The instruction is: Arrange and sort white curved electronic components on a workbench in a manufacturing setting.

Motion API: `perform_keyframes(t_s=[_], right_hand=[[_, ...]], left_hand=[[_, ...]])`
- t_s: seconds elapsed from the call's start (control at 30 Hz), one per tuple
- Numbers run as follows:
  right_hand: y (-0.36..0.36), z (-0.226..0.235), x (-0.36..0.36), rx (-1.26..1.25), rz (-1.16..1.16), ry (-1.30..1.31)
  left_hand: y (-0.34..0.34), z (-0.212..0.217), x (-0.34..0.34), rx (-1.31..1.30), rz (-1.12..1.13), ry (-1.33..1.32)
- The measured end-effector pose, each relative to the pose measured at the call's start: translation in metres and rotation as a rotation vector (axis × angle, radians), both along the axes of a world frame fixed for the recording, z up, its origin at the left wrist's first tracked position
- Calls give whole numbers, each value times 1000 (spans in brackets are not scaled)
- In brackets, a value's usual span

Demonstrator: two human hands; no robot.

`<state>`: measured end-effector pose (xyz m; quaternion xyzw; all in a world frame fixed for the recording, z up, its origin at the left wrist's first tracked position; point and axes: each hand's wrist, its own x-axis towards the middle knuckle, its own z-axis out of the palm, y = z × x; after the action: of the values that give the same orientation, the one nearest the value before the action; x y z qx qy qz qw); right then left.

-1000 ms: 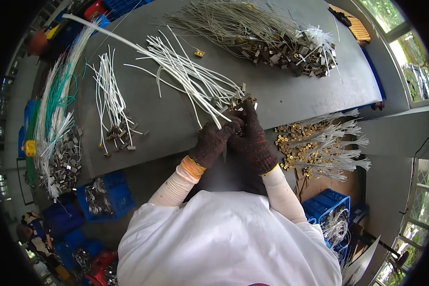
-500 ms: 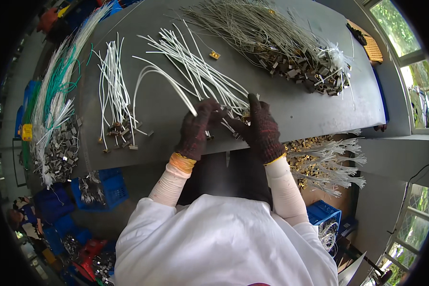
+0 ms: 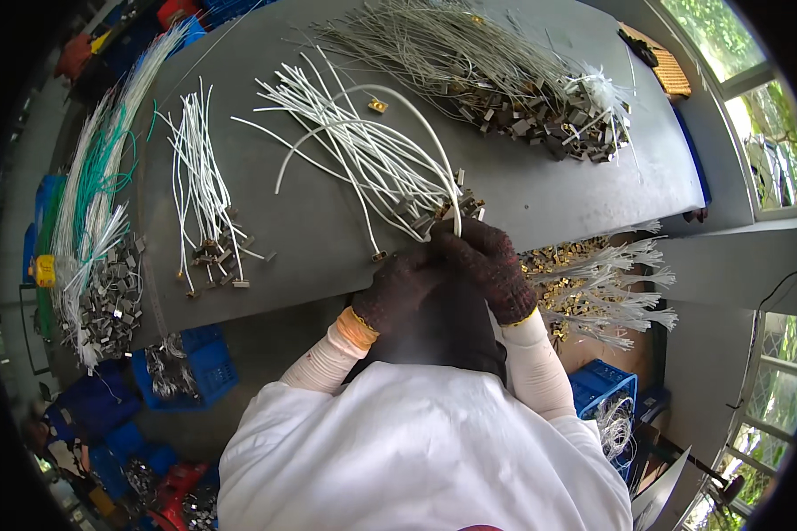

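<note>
Both hands wear dark knitted gloves and meet at the near edge of the grey table. Between the fingers of my right hand [image 3: 489, 273] is a white cable [image 3: 434, 133], which rises and arches over to the left. My left hand [image 3: 398, 288] presses its closed fingertips against the right one; what they pinch is hidden. Just beyond the hands lies a bundle of white cables [image 3: 354, 142] with small metal blocks [image 3: 443, 208] at the near ends. Farther left rests a smaller bundle of similar cables [image 3: 202, 177], its metal ends toward me.
A large heap of grey cables [image 3: 452, 62] with metal blocks covers the far right. White and green cables [image 3: 106, 177] line the left edge. Brass-coloured pieces with white strands [image 3: 593, 283] lie right of me. Blue crates [image 3: 195, 367] stand below the table. One brass piece [image 3: 377, 104] lies alone.
My left hand has moved down and right to meet my right hand. The bent cable near the left hand now rises from the right hand instead. Table and heaps appear shifted slightly left.
</note>
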<state>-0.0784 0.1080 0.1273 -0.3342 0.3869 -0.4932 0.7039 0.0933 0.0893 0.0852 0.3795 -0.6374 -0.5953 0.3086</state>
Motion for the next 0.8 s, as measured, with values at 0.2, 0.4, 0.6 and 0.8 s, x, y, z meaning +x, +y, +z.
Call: perform_keyframes(t_s=[0.2,0.4,0.6,0.8], right_hand=[[-6,-5,-19,-384,-146,588],[-62,-86,-81,-490,-277,1398],[-89,-113,-14,-573,-55,1146],[-151,-115,78,-653,-124,1060]], left_hand=[[-6,-5,17,-128,240,-17],[-57,-70,75,120,630,27],[-86,-120,44,-129,514,-127],[-166,-111,76,151,835,-22]])
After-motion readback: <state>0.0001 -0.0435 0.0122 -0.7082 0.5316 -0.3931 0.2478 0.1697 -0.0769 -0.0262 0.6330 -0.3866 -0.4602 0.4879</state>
